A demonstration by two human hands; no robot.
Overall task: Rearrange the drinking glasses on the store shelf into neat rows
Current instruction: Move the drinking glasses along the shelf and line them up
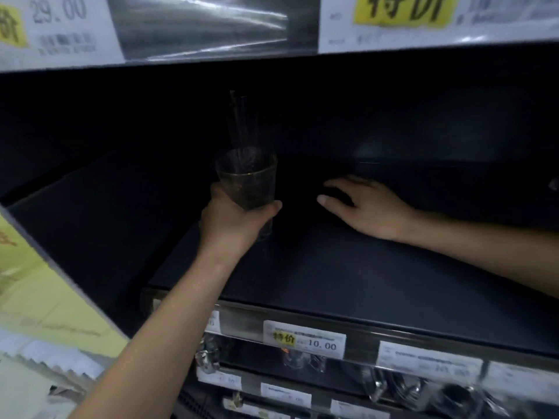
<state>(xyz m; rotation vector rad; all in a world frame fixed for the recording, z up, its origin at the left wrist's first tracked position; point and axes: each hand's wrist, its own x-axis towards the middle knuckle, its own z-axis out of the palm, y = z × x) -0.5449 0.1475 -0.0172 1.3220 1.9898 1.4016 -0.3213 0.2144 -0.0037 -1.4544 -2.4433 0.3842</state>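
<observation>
My left hand (234,223) grips a clear drinking glass (246,179) with a thin gold rim, holding it upright a little above the dark shelf (348,276). Behind it a tall clear glass (240,122) stands in the shadow, faint and hard to make out. My right hand (366,204) rests over the shelf to the right of the glass, fingers spread and curled, with nothing visibly in it. The space under its fingers is too dark to read.
The upper shelf edge (211,28) with price tags hangs close overhead. A price rail (305,338) lines the shelf's front edge, with glassware (208,355) on lower shelves. A yellow-green sign (39,285) slants at the left. The back of the shelf is dark.
</observation>
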